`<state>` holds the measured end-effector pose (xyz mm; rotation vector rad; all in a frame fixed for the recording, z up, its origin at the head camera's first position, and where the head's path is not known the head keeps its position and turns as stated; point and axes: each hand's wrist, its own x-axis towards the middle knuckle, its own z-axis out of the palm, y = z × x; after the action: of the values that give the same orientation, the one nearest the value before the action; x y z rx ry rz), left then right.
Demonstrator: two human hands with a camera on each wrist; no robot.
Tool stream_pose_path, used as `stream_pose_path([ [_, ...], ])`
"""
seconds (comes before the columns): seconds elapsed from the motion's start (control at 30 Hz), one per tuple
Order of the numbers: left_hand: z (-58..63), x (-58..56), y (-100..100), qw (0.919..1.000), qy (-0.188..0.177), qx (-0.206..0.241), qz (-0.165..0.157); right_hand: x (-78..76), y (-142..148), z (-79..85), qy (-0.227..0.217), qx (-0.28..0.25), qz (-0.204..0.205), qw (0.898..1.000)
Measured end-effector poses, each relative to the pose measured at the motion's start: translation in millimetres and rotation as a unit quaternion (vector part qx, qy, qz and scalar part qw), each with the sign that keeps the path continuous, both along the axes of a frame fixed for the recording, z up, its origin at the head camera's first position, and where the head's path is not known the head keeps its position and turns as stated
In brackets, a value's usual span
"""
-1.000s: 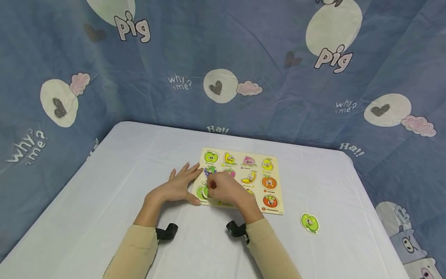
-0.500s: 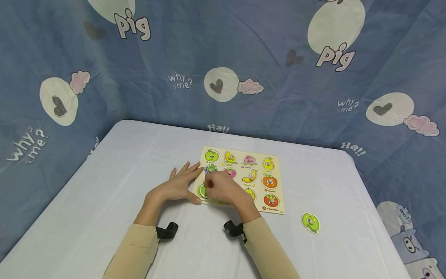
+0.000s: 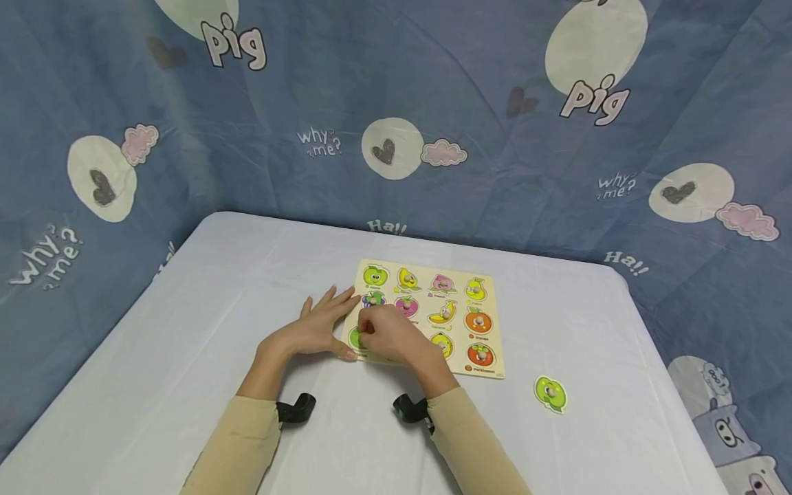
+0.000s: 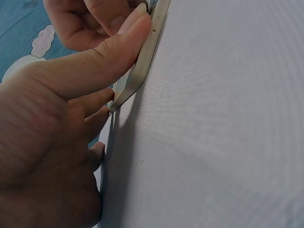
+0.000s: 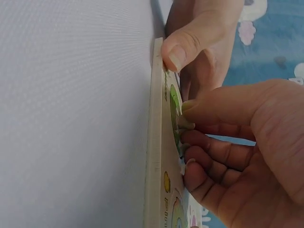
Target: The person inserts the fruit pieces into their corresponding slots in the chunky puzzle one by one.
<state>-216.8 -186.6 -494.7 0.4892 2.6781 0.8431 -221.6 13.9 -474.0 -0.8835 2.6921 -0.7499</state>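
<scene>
A wooden fruit puzzle board (image 3: 421, 330) lies on the white table. My left hand (image 3: 315, 326) spreads its fingers along the board's left side. Its thumb (image 4: 135, 31) rests on the corner nearest me. At the lower left of the board, my right hand (image 3: 392, 333) has its thumb and curled fingers at the knob (image 5: 186, 124) of a round green fruit puzzle piece (image 5: 175, 99). That piece lies about level with the board in the right wrist view. In the head view the hand covers most of it.
Off the board's right side lies a loose green apple-like puzzle piece (image 3: 550, 394) with a knob. Other knobbed pieces, such as a banana (image 3: 442, 313) and an orange (image 3: 478, 321), sit in the board. A blue patterned cloth (image 3: 433, 206) hangs behind the table.
My right hand has slid slightly left with the round green piece, which stood offset from its printed spot before and now lies over it. My left hand stays in place.
</scene>
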Motion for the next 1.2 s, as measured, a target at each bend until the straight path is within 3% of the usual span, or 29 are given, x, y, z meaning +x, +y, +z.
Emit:
stream_pose_path([
  [0.43,0.1,-0.2,0,1.0000,-0.001,0.002,0.001,4.2,0,-0.8,0.026,-0.006,0.000,1.000],
  [1.2,0.3,-0.4,2,1.0000,0.006,0.004,0.001,6.3,18,1.6,-0.003,-0.041,0.007,0.999],
])
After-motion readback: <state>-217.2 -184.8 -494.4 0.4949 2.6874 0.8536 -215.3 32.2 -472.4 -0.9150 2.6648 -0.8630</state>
